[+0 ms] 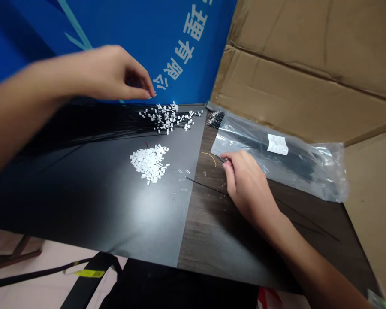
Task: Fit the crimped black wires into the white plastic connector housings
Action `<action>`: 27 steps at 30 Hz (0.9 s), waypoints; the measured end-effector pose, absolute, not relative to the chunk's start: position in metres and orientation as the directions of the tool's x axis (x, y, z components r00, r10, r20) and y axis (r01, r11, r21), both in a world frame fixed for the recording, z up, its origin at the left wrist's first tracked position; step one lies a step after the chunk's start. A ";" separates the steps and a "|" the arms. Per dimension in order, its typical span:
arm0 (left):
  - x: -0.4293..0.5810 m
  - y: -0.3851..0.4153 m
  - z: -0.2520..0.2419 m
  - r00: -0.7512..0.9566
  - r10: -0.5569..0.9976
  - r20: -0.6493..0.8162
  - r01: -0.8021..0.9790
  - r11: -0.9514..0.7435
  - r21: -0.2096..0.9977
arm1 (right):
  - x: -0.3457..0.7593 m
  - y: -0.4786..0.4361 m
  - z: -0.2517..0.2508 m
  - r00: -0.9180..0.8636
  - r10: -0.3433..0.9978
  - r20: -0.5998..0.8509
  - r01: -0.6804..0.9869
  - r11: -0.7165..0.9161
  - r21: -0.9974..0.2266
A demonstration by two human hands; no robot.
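My left hand [122,73] hangs over a bundle of black wires [116,122] with white connectors [169,118] on their ends. Its thumb and forefinger meet in a pinch; anything between them is too small to make out. Low over the brown part of the table, my right hand [247,178] pinches a thin black wire [220,159], whose end pokes out to the left of the fingertips. A heap of loose white connector housings [149,163] lies between the two hands. Another black wire [206,185] runs beneath my right hand.
A clear plastic bag [321,171] of black wires, bare ends [215,119] sticking out, lies behind my right hand. Yellow wire [211,158] and small clear scraps [183,189] are scattered nearby. A blue panel [116,25] and cardboard [309,64] wall in the back and right.
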State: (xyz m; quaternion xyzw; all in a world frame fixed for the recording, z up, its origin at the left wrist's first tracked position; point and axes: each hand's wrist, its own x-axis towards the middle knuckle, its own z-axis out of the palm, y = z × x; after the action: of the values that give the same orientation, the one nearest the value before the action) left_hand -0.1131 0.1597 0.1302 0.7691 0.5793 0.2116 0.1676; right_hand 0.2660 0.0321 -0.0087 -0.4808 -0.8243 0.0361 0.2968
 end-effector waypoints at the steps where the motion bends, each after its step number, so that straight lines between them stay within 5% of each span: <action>1: -0.103 0.163 0.119 0.268 0.955 0.126 0.837 -0.296 0.460 | 0.266 0.031 -0.008 -0.355 0.809 0.469 0.775 0.535 -0.336; 9: -0.083 0.129 0.055 0.377 0.892 0.249 0.816 -0.447 0.367 | 0.265 0.020 0.004 -0.334 0.779 0.530 0.792 0.537 -0.290; 14: -0.077 0.088 0.035 0.567 0.818 0.097 0.712 -0.546 0.442 | 0.261 0.015 0.006 -0.356 0.769 0.531 0.789 0.552 -0.269; 27: -0.071 0.078 0.014 0.631 0.772 0.077 0.705 -0.611 0.361 | 0.259 0.012 0.005 -0.373 0.786 0.493 0.767 0.560 -0.313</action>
State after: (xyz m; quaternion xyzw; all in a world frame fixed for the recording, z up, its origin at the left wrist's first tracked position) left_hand -0.0711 0.0775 0.0136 0.8904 0.4146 0.1128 0.1499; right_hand 0.2587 0.0124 0.0052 -0.4687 -0.8284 0.0156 0.3062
